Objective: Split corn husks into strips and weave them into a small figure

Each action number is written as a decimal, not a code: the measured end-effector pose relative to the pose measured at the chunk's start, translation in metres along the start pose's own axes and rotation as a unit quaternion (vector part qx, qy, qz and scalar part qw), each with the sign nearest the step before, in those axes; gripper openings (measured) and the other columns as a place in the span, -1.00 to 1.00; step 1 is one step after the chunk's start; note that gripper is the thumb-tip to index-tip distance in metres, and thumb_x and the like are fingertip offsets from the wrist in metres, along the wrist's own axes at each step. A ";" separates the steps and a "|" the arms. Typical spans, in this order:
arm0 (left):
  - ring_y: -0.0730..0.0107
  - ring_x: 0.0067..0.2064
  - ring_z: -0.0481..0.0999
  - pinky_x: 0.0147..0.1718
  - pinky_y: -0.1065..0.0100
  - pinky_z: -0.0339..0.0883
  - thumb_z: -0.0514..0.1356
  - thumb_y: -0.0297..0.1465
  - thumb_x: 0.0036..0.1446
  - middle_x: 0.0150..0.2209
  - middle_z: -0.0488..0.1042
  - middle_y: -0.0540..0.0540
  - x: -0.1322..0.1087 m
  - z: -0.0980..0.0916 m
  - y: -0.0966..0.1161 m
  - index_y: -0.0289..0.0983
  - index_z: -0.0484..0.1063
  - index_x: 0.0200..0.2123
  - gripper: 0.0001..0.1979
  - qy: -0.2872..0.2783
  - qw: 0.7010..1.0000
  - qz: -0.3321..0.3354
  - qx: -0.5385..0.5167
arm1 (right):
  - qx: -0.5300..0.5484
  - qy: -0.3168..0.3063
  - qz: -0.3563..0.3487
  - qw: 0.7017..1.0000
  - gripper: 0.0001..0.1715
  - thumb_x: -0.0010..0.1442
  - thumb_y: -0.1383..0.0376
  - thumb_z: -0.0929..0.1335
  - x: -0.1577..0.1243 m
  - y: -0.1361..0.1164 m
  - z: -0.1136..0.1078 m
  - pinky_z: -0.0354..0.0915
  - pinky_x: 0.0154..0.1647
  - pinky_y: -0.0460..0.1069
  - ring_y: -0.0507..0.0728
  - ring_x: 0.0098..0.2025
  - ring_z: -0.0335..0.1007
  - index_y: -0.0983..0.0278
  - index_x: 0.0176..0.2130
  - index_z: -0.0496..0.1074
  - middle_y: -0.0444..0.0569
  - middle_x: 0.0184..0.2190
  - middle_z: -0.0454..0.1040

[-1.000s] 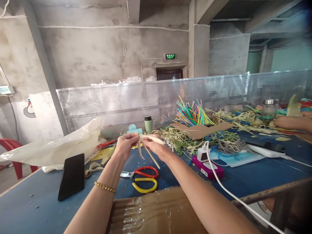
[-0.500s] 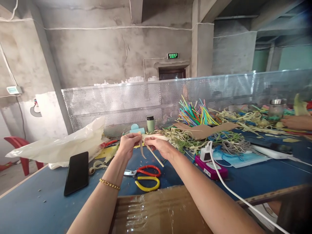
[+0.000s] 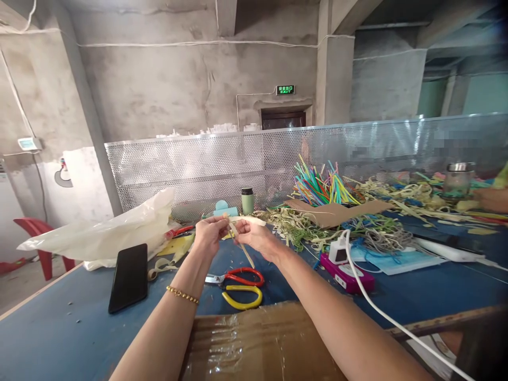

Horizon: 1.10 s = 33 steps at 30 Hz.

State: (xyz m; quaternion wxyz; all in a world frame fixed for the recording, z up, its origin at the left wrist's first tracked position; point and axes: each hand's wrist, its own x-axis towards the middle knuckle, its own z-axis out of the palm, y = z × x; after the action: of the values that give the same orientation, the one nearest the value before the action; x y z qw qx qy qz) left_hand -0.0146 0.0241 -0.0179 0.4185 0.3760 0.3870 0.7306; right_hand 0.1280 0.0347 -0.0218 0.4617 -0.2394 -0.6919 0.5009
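Both my hands meet above the blue table, pinching a pale cream strip (image 3: 254, 220) that looks like fabric or ribbon. My left hand (image 3: 211, 230) is closed on the strip's left part, thumb and forefinger together. My right hand (image 3: 256, 236) grips it close by, with one end sticking out past the fingers to the right. A thin pale stick or folded strip end (image 3: 246, 255) hangs down below the fingers. Scissors (image 3: 243, 288) with one red and one yellow handle lie under my hands, blades to the left. A cardboard box (image 3: 254, 344) is nearest me, between my forearms.
A black phone (image 3: 127, 278) and a plastic bag (image 3: 107, 233) lie left. Behind stand a green bottle (image 3: 247, 201) and colourful pipe cleaners (image 3: 323, 185). Right are a purple power strip (image 3: 349, 272) with white cable, tangled strips (image 3: 301, 225), a glass jar (image 3: 457, 182) and another person's blurred hand (image 3: 494, 201).
The strip has shifted in my fingers: its flat end now sticks out further over my right hand, and the curled tail below has drawn up. The view has turned slightly left.
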 end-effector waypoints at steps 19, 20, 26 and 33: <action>0.51 -0.60 0.38 -0.57 0.46 0.20 0.33 -0.55 -0.38 -0.65 0.43 -0.06 -0.001 0.003 -0.002 -0.44 0.49 -0.57 -0.84 0.011 1.000 0.028 0.004 | -0.314 0.094 -0.321 0.888 -0.85 0.18 0.36 0.36 0.007 0.014 -0.003 0.32 -0.23 -0.03 0.10 -0.31 0.47 0.26 -0.29 0.57 -0.01 -0.36 0.56; 0.51 -0.60 0.37 -0.57 0.46 0.19 0.32 -0.54 -0.38 -0.65 0.44 -0.06 -0.002 0.004 -0.003 -0.44 0.50 -0.56 -0.84 0.010 0.999 0.045 0.019 | -0.342 0.100 -0.324 0.876 -0.84 0.21 0.35 0.35 0.006 0.013 -0.003 0.31 -0.22 -0.03 0.09 -0.31 0.46 0.25 -0.29 0.57 -0.01 -0.37 0.55; 0.55 -0.59 0.32 -0.57 0.46 0.14 0.34 -0.48 -0.37 -0.61 0.46 -0.04 -0.004 0.007 -0.004 -0.42 0.54 -0.53 -0.81 0.013 0.990 0.112 0.084 | -0.437 0.085 -0.344 0.827 -0.78 0.27 0.37 0.28 -0.004 0.004 0.003 0.26 -0.23 -0.05 0.08 -0.28 0.40 0.26 -0.33 0.50 0.00 -0.32 0.46; 0.51 -0.56 0.39 -0.52 0.43 0.21 0.41 -0.40 -0.31 -0.58 0.50 -0.08 -0.013 0.013 0.000 -0.40 0.57 -0.49 -0.76 -0.088 0.988 0.095 0.083 | -0.361 0.209 -0.268 0.868 -0.92 0.17 0.36 0.32 0.008 0.006 -0.007 0.24 -0.28 -0.01 0.13 -0.34 0.38 0.26 -0.39 0.33 -0.01 -0.43 0.45</action>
State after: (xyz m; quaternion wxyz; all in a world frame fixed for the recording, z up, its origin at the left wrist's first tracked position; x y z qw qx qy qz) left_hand 0.0016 0.0153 -0.0156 0.3466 0.5070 0.3704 0.6968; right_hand 0.1292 0.0470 -0.0238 0.5933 -0.2937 -0.7494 0.0110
